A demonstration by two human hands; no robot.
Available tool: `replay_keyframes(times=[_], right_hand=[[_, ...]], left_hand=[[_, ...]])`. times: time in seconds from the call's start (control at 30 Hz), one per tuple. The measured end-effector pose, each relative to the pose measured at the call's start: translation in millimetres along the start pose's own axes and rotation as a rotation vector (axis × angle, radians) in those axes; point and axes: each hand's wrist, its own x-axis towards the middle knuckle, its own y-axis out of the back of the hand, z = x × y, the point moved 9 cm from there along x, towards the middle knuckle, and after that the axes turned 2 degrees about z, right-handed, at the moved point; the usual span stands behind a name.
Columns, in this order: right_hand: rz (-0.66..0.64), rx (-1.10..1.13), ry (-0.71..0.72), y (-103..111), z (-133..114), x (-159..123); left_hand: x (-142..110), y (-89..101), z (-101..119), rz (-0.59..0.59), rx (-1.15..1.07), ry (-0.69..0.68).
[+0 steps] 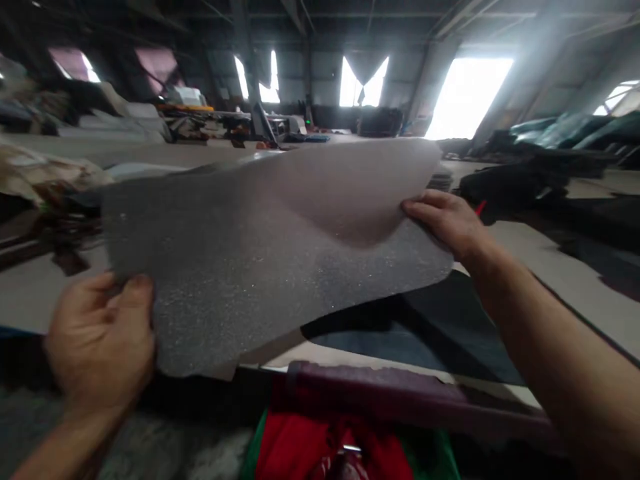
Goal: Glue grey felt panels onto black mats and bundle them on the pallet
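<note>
A large translucent grey sheet [240,293], speckled with small shiny dots, is held up between my two hands above the table edge. My left hand [107,337] pinches its lower left side between thumb and fingers. At the right, my right hand [447,220] grips the sheet near its upper right edge, with thumb and fingers closed on it. The sheet's upper part bulges and folds over toward the right. Below it, a dark piece of material [420,327] lies on the pale tabletop [345,357], partly hidden by the sheet.
A maroon-covered roll or padded edge [380,387] runs along the table front. Dark material [520,180] is heaped at the right, and crumpled pale material [40,167] lies at the left. Piles of sheets and bright windows [470,97] stand farther back.
</note>
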Motion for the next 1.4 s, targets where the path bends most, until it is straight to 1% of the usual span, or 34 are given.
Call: replay_keyframes(times=[0.03,0.1,0.17,0.23,0.3,0.37,0.43,0.5,0.57,0.67,0.73,0.87,0.97,1.07,1.13,1.2,1.27,1.4], right_hand=[[0.069,-0.043,-0.015,29,4,-6],[0.18,-0.126,-0.051,79,16,-22],[0.224,-0.193,-0.107,117,31,-43],[0.239,-0.235,-0.186,143,52,-65],[0.27,-0.272,-0.254,162,75,-86],[0.313,-0.304,-0.303,176,98,-105],[0.331,-0.332,-0.345,183,122,-120],[0.329,-0.355,-0.356,185,142,-128],[0.33,-0.383,-0.339,186,156,-132],[0.344,-0.424,-0.321,189,170,-132],[0.354,-0.459,-0.314,191,175,-132],[0.371,-0.535,-0.299,194,180,-130],[0.381,-0.595,-0.291,196,183,-128],[0.389,-0.643,-0.287,197,184,-127],[0.38,-0.661,-0.286,197,184,-126],[0.36,-0.677,-0.285,196,184,-125],[0.352,-0.703,-0.284,195,182,-124],[0.363,-0.759,-0.281,194,177,-125]], left_hand=[[0,-18.6,15,-0.032,-0.036,-0.019],[-6,-59.8,38,-0.146,-0.101,-0.022],[-20,-100.6,50,-0.291,-0.11,0.008],[-39,-135.2,55,-0.428,-0.091,0.027],[-60,-162.8,58,-0.561,-0.064,0.016],[-79,-182.8,60,-0.676,-0.051,-0.015],[-93,-196.0,60,-0.756,0.01,-0.061],[-101,-204.1,59,-0.793,0.068,-0.113],[-105,-208.7,58,-0.801,0.106,-0.155],[-107,-213.4,56,-0.801,0.177,-0.207],[-108,-216.4,52,-0.806,0.232,-0.211],[-109,-221.6,50,-0.805,0.295,-0.238],[-109,-226.3,46,-0.825,0.329,-0.232],[-107,-232.6,36,-0.849,0.4,-0.203],[-104,-236.2,27,-0.837,0.445,-0.183],[-102,-239.1,20,-0.814,0.433,-0.186],[-102,-241.5,19,-0.81,0.394,-0.202],[-105,-239.9,25,-0.836,0.358,-0.182]])
